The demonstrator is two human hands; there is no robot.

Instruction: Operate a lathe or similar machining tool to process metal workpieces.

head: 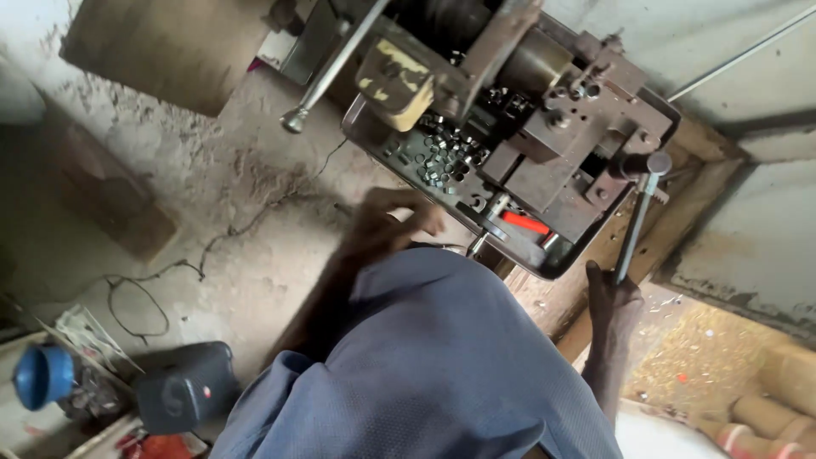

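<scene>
A dark, oily metal machine (544, 153) sits on a wooden bench. Its tray (557, 263) holds several small shiny metal rings (442, 157). My left hand (387, 221) is blurred at the tray's near edge with its fingers curled; whether it holds anything I cannot tell. My right hand (608, 293) grips the lower end of a metal lever (637, 217) with a knobbed top at the machine's right side. A red-handled tool (524, 223) lies in the tray near my left hand. My blue shirt fills the lower middle.
A long metal rod with a round end (327, 72) leans out from the machine's left. A wire (195, 259) trails over the dusty floor. A dark container (183, 387) and a blue funnel (42, 374) sit lower left. Metal shavings (705, 353) pile at lower right.
</scene>
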